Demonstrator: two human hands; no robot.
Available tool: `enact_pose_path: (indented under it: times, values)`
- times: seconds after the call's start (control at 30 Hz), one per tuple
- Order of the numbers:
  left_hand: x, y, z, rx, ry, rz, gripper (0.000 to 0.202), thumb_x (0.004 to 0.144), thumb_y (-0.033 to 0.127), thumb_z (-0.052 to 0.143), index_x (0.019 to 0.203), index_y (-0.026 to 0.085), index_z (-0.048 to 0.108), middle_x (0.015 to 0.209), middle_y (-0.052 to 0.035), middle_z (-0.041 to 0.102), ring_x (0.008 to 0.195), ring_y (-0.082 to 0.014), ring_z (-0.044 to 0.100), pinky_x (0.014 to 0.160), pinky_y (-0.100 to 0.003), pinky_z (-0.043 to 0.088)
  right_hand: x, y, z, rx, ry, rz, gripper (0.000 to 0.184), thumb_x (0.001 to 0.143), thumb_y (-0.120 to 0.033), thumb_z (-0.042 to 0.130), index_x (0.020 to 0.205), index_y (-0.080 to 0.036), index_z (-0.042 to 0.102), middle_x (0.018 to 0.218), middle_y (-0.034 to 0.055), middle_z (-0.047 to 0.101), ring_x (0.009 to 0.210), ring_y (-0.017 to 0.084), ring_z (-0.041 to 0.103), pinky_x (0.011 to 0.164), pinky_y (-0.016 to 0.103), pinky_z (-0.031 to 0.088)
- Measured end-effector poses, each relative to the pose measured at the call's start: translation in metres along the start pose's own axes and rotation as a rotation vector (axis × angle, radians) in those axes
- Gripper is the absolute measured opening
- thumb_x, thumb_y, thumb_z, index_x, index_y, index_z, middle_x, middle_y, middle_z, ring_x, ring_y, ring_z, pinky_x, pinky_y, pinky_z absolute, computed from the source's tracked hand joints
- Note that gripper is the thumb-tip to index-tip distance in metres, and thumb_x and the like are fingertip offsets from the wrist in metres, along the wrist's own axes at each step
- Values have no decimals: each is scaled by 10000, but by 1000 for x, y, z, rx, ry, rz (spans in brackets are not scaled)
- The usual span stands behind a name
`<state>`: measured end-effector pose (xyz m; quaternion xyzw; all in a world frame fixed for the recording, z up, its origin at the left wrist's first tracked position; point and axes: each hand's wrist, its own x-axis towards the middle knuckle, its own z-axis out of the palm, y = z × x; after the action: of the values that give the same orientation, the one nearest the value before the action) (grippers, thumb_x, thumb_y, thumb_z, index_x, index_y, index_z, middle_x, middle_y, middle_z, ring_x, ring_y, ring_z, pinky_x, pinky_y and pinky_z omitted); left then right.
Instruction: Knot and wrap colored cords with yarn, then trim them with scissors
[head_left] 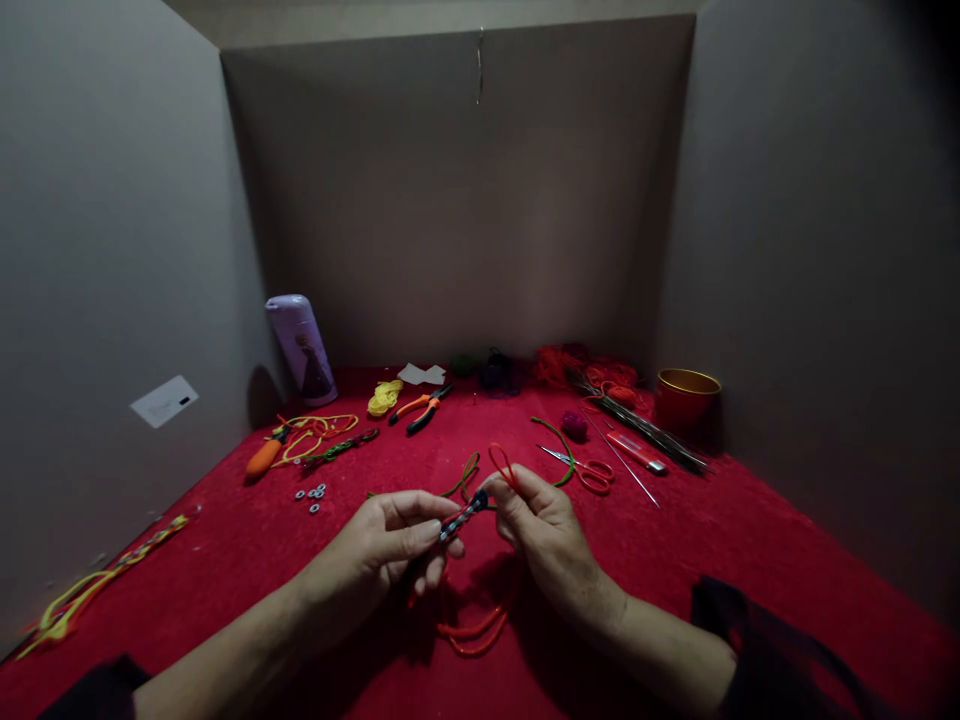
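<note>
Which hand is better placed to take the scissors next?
Probably the right hand: though pinching red cord, it is nearer the scissors. The left hand is farther off, holding the dark band.

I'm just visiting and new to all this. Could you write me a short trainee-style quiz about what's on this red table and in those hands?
1. Short answer: from which hand's fingers does a small loop of red cord stick up?
2. True or false: the red-handled scissors lie farther to the person's right than the orange-handled pliers.
3. Multiple choice: which thing has a golden rim? (a) the red-handled scissors (b) the red cup (c) the orange-handled pliers

Key:
1. The right hand; the left hand holds the dark band with silver bits.
2. True.
3. b.
</note>
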<state>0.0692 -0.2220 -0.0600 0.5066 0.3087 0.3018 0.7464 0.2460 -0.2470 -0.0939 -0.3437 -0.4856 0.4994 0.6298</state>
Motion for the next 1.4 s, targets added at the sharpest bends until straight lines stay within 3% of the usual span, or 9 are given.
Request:
enact_pose_path:
  times: [0.23,0.5,0.93,1.13,1.4]
  values:
    - [0,2,-3,20,109,-40,263,612,155,763,860,129,679,736,-64,691,539,-98,582,543,-209,439,-2,-5,3,-14,35,7,191,829,-366,576,856,-182,535,580,-74,354,450,53,275,413,187,206]
    - [4,-4,-8,66,128,95,226,585,184,784,731,139,617,574,8,593,484,-83,502,494,-204,391,-3,-6,3,-59,29,35,130,816,-298,543,865,-184,504,562,-84,328,448,57,238,411,189,177]
    - [4,-1,-7,59,174,161,188,564,138,787,688,148,647,685,0,606,571,-80,497,534,-195,388,-3,-7,2,-100,26,45,125,800,-290,521,851,-176,508,495,-101,298,429,62,230,404,193,163]
    - [3,0,-7,82,247,188,213,549,147,802,714,153,668,739,0,619,622,-79,501,562,-181,384,-3,-7,1,-102,22,41,118,793,-276,523,849,-173,517,498,-98,307,431,61,235,406,190,173]
    - [4,1,-7,112,265,224,255,532,151,808,755,159,686,708,1,614,621,-86,497,545,-184,358,-3,-7,2,-109,18,47,122,785,-274,512,852,-173,523,488,-100,297,423,63,232,404,192,173]
